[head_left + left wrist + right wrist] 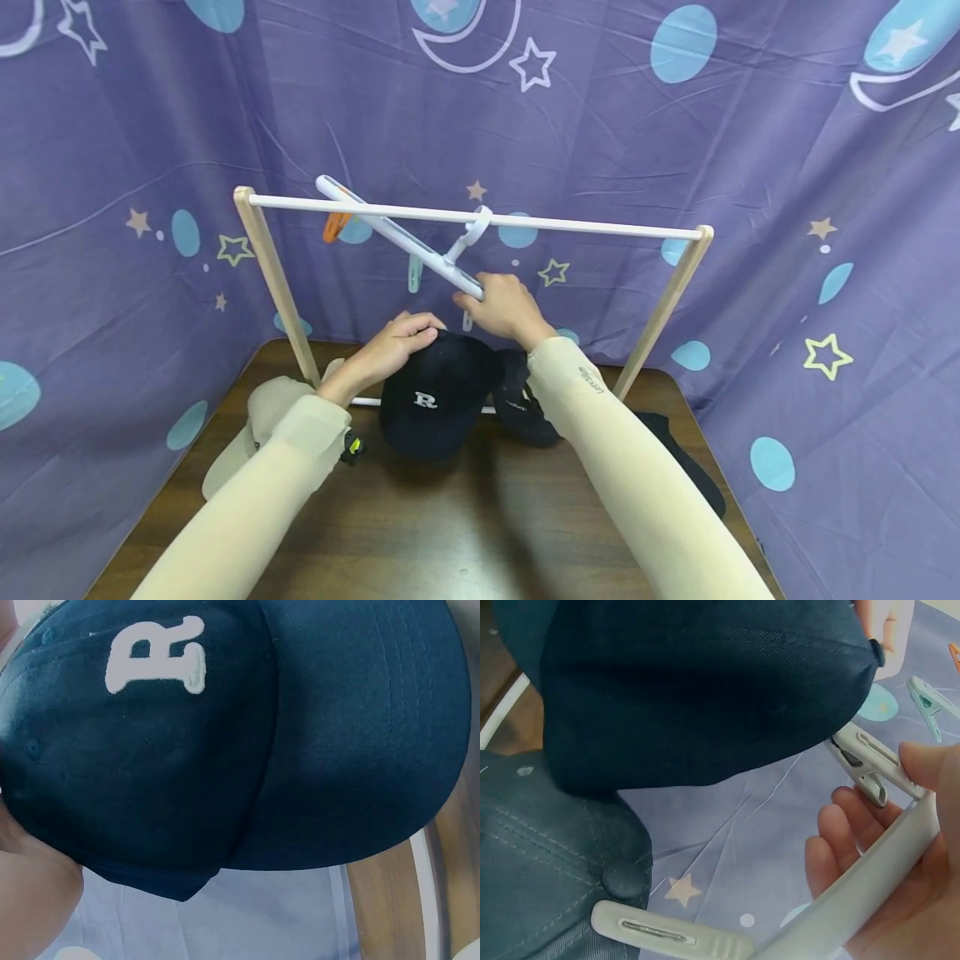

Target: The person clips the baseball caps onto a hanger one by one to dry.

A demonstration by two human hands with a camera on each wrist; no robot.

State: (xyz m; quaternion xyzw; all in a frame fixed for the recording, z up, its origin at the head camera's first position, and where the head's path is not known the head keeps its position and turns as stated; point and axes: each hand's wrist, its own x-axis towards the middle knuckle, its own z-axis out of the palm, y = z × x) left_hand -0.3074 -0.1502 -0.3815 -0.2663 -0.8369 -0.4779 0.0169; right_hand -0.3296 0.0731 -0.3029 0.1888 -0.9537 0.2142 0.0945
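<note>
My left hand (401, 346) holds a dark cap (442, 408) by the top of its crown, the white R facing me and the brim downward. A white clip hanger (408, 240) hangs by its hook from the rack's rod, tilted down to the right. At its low end my right hand (510, 308) grips it, thumb by a white clip (866, 754). That clip's tip is right at the cap's edge in the right wrist view. Below, a second dark cap (555, 855) hangs, with another white clip (671, 930) at its crown button.
An orange clip (335, 225) and a mint clip (415, 272) hang on the hanger. The rack (273, 275) stands on a brown wooden table (420, 533). A beige cap (273, 408) lies at left, a black cap (690, 467) at right. A patterned purple curtain (600, 142) surrounds the table.
</note>
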